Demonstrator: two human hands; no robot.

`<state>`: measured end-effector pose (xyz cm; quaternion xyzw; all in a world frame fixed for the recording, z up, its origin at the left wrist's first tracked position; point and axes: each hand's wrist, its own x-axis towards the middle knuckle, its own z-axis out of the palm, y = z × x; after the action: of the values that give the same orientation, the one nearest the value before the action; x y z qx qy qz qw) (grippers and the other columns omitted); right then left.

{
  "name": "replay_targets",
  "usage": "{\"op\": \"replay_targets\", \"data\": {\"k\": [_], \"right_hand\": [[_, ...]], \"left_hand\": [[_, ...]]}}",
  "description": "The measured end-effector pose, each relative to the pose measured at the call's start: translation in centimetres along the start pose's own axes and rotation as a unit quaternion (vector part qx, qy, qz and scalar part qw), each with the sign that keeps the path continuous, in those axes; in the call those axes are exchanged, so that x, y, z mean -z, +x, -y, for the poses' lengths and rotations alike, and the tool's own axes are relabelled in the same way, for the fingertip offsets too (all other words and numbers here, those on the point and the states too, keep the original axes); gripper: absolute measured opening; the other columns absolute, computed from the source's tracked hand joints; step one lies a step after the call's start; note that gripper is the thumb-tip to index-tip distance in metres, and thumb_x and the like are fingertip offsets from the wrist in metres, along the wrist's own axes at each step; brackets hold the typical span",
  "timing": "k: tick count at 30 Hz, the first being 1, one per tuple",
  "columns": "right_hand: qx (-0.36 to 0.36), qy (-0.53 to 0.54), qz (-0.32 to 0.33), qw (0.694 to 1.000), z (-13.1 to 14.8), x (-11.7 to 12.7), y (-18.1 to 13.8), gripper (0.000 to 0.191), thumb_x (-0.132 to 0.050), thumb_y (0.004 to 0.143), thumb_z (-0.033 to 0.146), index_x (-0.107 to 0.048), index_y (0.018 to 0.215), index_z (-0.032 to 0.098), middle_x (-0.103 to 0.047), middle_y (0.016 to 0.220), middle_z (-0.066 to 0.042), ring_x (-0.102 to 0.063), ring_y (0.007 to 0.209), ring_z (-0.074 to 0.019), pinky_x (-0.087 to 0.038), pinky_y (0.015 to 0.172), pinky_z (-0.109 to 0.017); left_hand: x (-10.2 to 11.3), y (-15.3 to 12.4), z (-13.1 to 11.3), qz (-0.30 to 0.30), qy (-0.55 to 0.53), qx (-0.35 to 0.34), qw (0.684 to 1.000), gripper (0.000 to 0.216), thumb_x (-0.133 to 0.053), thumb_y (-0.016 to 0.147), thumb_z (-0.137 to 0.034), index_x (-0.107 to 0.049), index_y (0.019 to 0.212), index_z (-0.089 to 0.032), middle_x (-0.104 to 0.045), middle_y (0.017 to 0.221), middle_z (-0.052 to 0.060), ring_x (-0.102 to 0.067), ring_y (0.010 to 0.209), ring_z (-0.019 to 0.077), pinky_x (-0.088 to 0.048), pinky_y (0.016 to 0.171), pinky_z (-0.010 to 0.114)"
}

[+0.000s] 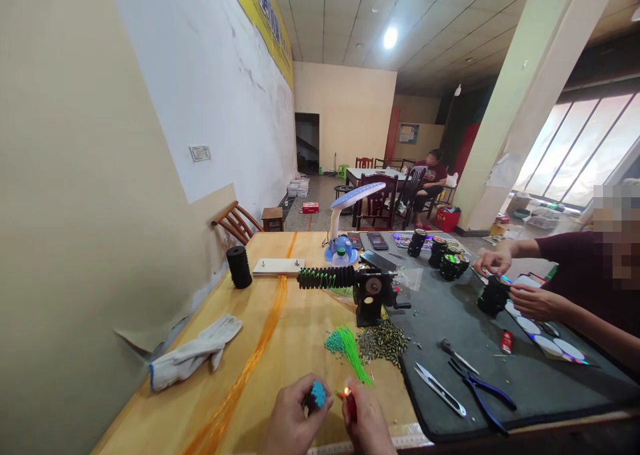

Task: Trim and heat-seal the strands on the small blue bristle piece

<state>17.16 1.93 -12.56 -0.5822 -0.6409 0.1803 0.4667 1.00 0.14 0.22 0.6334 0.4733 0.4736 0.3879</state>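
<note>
My left hand (293, 422) grips a small dark piece with a teal beaded end (317, 395) at the bottom of the view. My right hand (366, 423) is shut on a red lighter (351, 405), and a small flame shows at its tip, close to the teal end. Just beyond my hands, on the wooden table (165, 415), lie bright green strands (353, 355) and a heap of teal beads (334, 342). Loose orange strands (240, 368) run along the table to the left of my hands.
A hand-cranked winder (370, 295) holds a black coil (325, 277). Snips (440, 390) and blue-handled pliers (483, 392) lie on a dark mat (520, 368). White gloves (195, 350) lie left. A co-worker's hands (515, 285) hold a black spool (493, 296) at right.
</note>
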Motion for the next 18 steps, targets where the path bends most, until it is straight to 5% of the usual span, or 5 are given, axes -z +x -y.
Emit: {"op": "replay_targets", "data": {"k": [10,18], "right_hand": [[0.144,-0.11,-0.032,0.983,-1.2,-0.9,-0.2,0.049,-0.027,0.093,0.035,-0.07,0.097,0.011,-0.071,0.068,-0.016,-0.066,0.059,-0.0231,-0.051,0.054,-0.029],[0.146,-0.119,-0.014,0.982,-1.4,-0.4,-0.2,0.032,-0.043,0.081,0.023,-0.069,0.099,0.015,-0.072,0.071,-0.012,-0.067,0.062,-0.0218,-0.052,0.057,-0.027]], "left_hand": [[0.0,0.0,0.5,0.03,0.024,0.005,0.999,0.022,-0.061,0.077,-0.035,-0.062,0.066,-0.016,-0.056,0.057,0.0,-0.051,0.056,0.0144,-0.039,0.054,0.022],[-0.1,0.0,0.9,0.032,0.023,0.006,0.999,0.023,-0.061,0.077,-0.037,-0.062,0.067,-0.016,-0.057,0.058,0.0,-0.051,0.057,0.0148,-0.039,0.055,0.022]]}}
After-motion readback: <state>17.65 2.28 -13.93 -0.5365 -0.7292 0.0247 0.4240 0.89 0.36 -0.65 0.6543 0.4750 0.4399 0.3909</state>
